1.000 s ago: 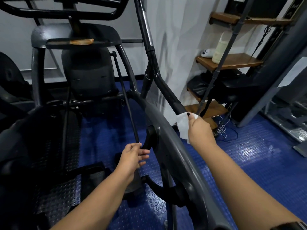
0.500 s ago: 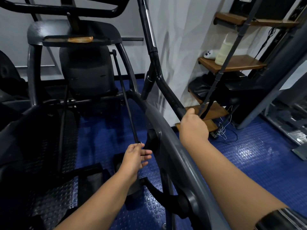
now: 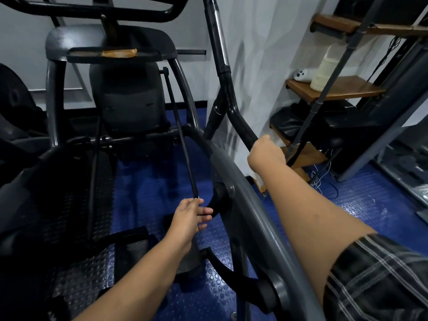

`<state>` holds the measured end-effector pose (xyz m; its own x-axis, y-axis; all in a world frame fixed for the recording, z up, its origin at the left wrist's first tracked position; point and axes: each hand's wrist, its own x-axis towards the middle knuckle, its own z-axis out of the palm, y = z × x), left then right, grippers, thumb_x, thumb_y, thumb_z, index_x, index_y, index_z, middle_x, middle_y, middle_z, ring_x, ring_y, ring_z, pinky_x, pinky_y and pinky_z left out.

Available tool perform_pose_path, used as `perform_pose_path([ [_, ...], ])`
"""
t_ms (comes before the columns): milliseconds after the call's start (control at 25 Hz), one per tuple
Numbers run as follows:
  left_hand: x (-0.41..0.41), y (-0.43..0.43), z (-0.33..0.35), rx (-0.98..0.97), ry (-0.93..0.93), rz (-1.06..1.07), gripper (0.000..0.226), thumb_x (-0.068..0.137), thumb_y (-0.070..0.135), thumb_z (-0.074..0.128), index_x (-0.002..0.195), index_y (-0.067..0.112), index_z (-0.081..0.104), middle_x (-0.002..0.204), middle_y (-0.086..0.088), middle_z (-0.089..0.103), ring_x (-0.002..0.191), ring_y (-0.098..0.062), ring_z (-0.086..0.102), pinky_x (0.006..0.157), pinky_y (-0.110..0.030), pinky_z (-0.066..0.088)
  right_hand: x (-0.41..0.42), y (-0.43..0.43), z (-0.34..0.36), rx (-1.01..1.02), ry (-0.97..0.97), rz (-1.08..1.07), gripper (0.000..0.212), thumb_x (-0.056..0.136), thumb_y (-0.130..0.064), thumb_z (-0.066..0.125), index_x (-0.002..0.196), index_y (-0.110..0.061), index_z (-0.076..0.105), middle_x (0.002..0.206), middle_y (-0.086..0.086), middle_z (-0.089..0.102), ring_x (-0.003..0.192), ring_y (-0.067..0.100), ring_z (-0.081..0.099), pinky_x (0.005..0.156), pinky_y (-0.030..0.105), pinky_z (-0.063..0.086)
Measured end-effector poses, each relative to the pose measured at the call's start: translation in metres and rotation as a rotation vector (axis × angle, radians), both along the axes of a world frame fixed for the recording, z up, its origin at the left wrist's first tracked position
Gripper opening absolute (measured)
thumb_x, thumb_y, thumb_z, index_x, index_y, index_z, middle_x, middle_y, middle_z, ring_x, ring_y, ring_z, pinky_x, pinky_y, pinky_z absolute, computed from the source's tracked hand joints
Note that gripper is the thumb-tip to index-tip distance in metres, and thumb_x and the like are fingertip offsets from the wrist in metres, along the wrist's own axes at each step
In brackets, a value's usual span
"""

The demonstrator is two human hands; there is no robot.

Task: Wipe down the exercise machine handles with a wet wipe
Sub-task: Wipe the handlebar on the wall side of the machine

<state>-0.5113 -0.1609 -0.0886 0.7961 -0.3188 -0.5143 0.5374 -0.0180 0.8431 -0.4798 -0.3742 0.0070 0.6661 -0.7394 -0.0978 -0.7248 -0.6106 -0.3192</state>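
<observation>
I judge it midway: right hand (image 3: 266, 152) wraps the handle (image 3: 241, 126), wipe probably inside; left hand (image 3: 188, 215) pinches the rod (image 3: 181, 135) beside the handle.

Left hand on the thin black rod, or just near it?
Touching. The head view shows the left hand pinching the lower end of the thin black rod between its fingertips, with no gap visible.

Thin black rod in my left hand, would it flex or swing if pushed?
The thin black rod runs dead straight, so probably stiff. Its top looks pinned to the machine, so it would likely pivot, not lift free. Slim, so probably light.
</observation>
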Motion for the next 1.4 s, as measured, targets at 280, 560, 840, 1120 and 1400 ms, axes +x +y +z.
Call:
perform_pose_path([
  [280, -0.011, 0.028, 0.007, 0.03, -0.017, 0.011, 0.012, 0.102, 0.024, 0.048, 0.104, 0.016, 0.055, 0.083, -0.005, 0.072, 0.065, -0.014, 0.061, 0.06, -0.027, 0.044, -0.025, -0.009, 0.032, 0.342, 0.061, 0.145, 0.031, 0.085, -0.015, 0.07, 0.104, -0.007, 0.046, 0.091, 0.008, 0.054, 0.081, 0.024, 0.056, 0.065, 0.031, 0.046],
  [560, -0.035, 0.036, 0.011, 0.061, -0.004, -0.03, 0.005, 0.1, 0.021, 0.052, 0.101, 0.017, 0.054, 0.084, -0.005, 0.071, 0.063, -0.013, 0.059, 0.058, -0.025, 0.043, -0.078, -0.018, 0.018, 0.737, 0.012, 0.033, 0.057, 0.066, -0.02, 0.073, 0.116, 0.002, 0.055, 0.097, 0.023, 0.071, 0.074, 0.036, 0.069, 0.075, 0.055, 0.057],
  [840, -0.05, 0.034, 0.005, 0.087, -0.011, -0.051, 0.006, 0.1, 0.021, 0.052, 0.102, 0.017, 0.056, 0.08, -0.003, 0.072, 0.062, -0.012, 0.059, 0.057, -0.025, 0.044, -0.112, 0.002, 0.008, 0.24, 0.03, 0.015, 0.033, 0.084, -0.032, 0.063, 0.106, -0.009, 0.053, 0.079, 0.003, 0.055, 0.066, 0.019, 0.054, 0.051, 0.027, 0.039],
  [1120, -0.053, 0.024, 0.004, 0.074, -0.003, -0.054, 0.007, 0.099, 0.021, 0.055, 0.101, 0.015, 0.057, 0.082, -0.005, 0.072, 0.061, -0.011, 0.059, 0.055, -0.024, 0.045, -0.138, 0.018, -0.017, -0.258, 0.019, 0.055, 0.032, 0.093, -0.029, 0.061, 0.106, -0.004, 0.046, 0.089, 0.009, 0.054, 0.09, 0.032, 0.064, 0.059, 0.034, 0.04],
  [1400, -0.052, 0.024, 0.001, 0.077, -0.004, -0.064, 0.009, 0.099, 0.023, 0.055, 0.103, 0.015, 0.058, 0.083, -0.004, 0.073, 0.064, -0.012, 0.06, 0.058, -0.025, 0.045, -0.094, 0.02, -0.028, -0.59, 0.123, 0.206, 0.038, 0.095, -0.012, 0.055, 0.125, 0.007, 0.042, 0.109, 0.015, 0.057, 0.088, 0.024, 0.067, 0.059, 0.032, 0.054],
])
